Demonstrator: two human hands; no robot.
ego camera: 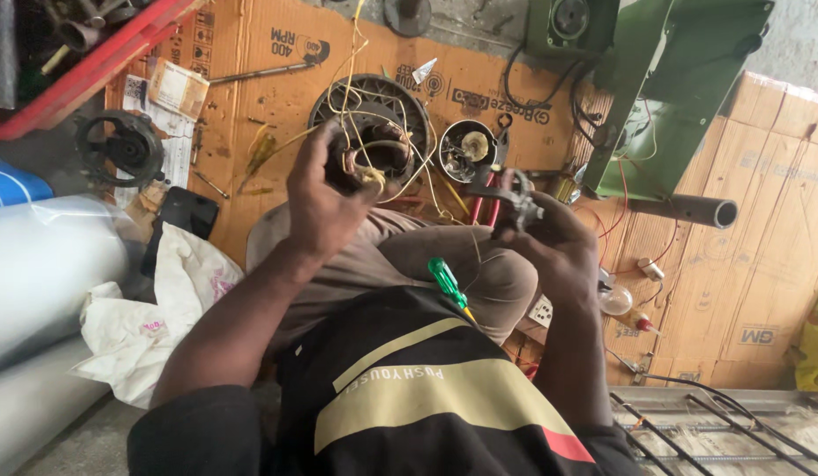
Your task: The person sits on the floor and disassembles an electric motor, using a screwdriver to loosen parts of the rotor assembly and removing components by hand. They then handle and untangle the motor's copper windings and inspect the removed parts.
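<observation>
My left hand (319,198) is raised over my lap and closed around a dark motor winding (384,157) with yellow and white wires (356,97) trailing up from it. My right hand (554,240) grips a small grey metal tool (515,196), held just right of the winding. Thin wire strands run between the two hands. A green-handled screwdriver (448,284) rests on my knee below them. I sit on flattened cardboard (276,88).
A round black fan housing (338,97) and a small round motor cap (468,148) lie on the cardboard ahead. A green metal body (664,97) and a pipe (687,210) stand right. White rolls (38,264), a white bag (153,326), a red crate (82,75) sit left.
</observation>
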